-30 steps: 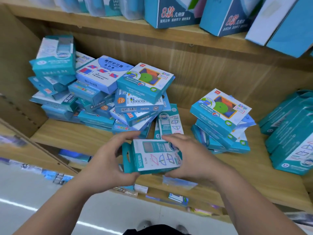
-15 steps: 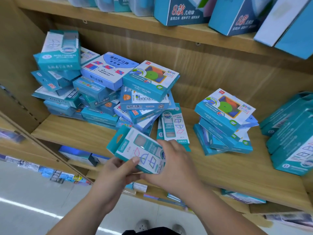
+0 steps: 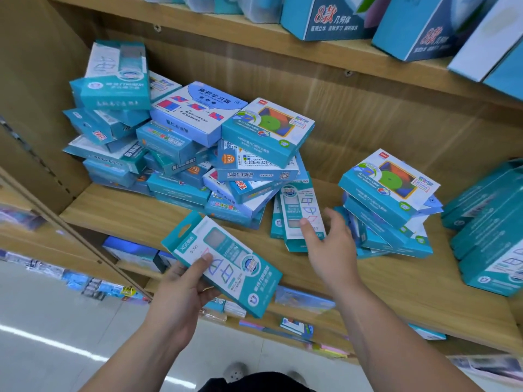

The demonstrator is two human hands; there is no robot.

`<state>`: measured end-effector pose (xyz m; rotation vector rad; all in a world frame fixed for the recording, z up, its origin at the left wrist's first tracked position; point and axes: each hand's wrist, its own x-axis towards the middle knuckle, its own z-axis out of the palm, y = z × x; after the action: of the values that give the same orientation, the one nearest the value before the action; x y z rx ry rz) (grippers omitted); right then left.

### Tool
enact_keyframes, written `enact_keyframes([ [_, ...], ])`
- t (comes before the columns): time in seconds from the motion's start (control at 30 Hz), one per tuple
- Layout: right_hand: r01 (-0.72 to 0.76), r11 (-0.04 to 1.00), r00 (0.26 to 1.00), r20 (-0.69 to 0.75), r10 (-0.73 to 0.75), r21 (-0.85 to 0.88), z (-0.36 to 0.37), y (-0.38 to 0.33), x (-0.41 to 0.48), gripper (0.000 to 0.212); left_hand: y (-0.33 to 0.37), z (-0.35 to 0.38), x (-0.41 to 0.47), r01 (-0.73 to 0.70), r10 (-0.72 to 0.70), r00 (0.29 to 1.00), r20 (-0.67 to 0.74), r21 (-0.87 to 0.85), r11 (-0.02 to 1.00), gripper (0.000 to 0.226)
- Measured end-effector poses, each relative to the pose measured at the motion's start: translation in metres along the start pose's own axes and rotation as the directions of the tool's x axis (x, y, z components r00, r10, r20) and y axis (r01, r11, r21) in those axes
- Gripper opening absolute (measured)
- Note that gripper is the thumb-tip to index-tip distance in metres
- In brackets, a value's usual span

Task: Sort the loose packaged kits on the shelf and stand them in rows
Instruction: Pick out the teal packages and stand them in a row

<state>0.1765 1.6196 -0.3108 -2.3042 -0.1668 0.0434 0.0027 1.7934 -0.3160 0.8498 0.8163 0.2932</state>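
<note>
My left hand (image 3: 181, 292) grips a flat teal kit box (image 3: 226, 264) with line shapes printed on it, held tilted in front of the shelf edge. My right hand (image 3: 328, 247) is spread open above the wooden shelf (image 3: 119, 216), its thumb touching a matching slim teal kit (image 3: 300, 210) that lies on the shelf. A loose heap of teal and blue kits (image 3: 181, 148) fills the shelf's left side. A smaller stack (image 3: 387, 205), topped by a kit showing a green disc, lies to the right of my right hand.
Teal boxes (image 3: 492, 239) lean in a row at the shelf's far right. Large boxes (image 3: 334, 18) stand on the upper shelf. The shelf's side panel (image 3: 34, 114) closes the left. A lower shelf (image 3: 305, 304) holds more packets; floor lies below.
My right hand let go of the held kit and moved up and right to the slim kit on the shelf. The left hand alone now holds the kit, tilted.
</note>
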Motion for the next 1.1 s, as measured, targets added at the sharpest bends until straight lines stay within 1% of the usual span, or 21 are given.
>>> enact_keyframes([
  [0.17,-0.181,0.983,0.983,0.038,0.180,0.028,0.003,-0.002,0.003,0.078,0.002,-0.002,0.004,-0.003,0.003,1.000,0.011,0.013,1.000,0.019],
  [0.2,-0.206,0.978,0.978,0.031,0.205,0.038,0.003,-0.002,0.003,0.077,0.002,-0.002,0.004,-0.004,0.004,1.000,0.014,0.014,1.000,0.018],
  [0.23,-0.226,0.972,0.974,0.029,0.224,0.059,0.003,0.000,0.003,0.069,0.001,-0.003,0.004,-0.006,0.006,1.000,0.016,0.012,1.000,0.017],
  [0.27,-0.241,0.965,0.971,0.033,0.238,0.105,0.003,0.003,0.002,0.054,0.000,-0.003,0.004,-0.007,0.007,1.000,0.018,0.010,1.000,0.017],
  [0.3,-0.261,0.950,0.965,0.046,0.257,0.174,0.003,0.005,0.000,0.037,0.000,-0.003,0.004,-0.008,0.008,1.000,0.018,0.009,1.000,0.016],
  [0.33,-0.290,0.923,0.957,0.069,0.282,0.251,0.002,0.007,-0.003,0.028,-0.001,-0.003,0.004,-0.009,0.009,1.000,0.016,0.008,1.000,0.015],
  [0.4,-0.342,0.863,0.940,0.128,0.317,0.372,-0.001,0.009,-0.011,0.023,-0.002,-0.003,0.004,-0.012,0.012,1.000,0.003,0.004,1.000,0.016],
  [0.47,-0.360,0.830,0.933,0.163,0.321,0.426,-0.007,0.010,-0.021,0.023,-0.003,-0.002,0.002,-0.023,0.023,1.000,-0.020,-0.002,1.000,0.018],
  [0.63,-0.359,0.811,0.930,0.246,0.272,0.461,-0.033,0.017,-0.039,0.018,-0.010,0.004,-0.007,-0.103,0.104,0.993,-0.058,0.023,0.994,0.019],
  [0.77,-0.317,0.819,0.934,0.307,0.183,0.478,-0.063,0.032,-0.045,0.019,-0.024,0.016,-0.023,-0.167,0.173,0.982,-0.070,0.092,0.982,0.023],
  [0.9,-0.261,0.816,0.955,0.261,0.141,0.516,-0.097,0.055,-0.052,0.032,-0.040,0.035,-0.044,-0.210,0.225,0.969,-0.100,0.141,0.967,0.024],
  [1.0,-0.251,0.755,0.966,0.208,0.154,0.606,-0.128,0.077,-0.055,0.026,-0.053,0.058,-0.062,-0.245,0.269,0.957,-0.108,0.189,0.951,0.015],
  [1.1,-0.199,0.748,0.980,0.142,0.140,0.634,-0.163,0.100,-0.060,0.017,-0.069,0.085,-0.081,-0.293,0.322,0.942,-0.093,0.234,0.927,0.010],
])
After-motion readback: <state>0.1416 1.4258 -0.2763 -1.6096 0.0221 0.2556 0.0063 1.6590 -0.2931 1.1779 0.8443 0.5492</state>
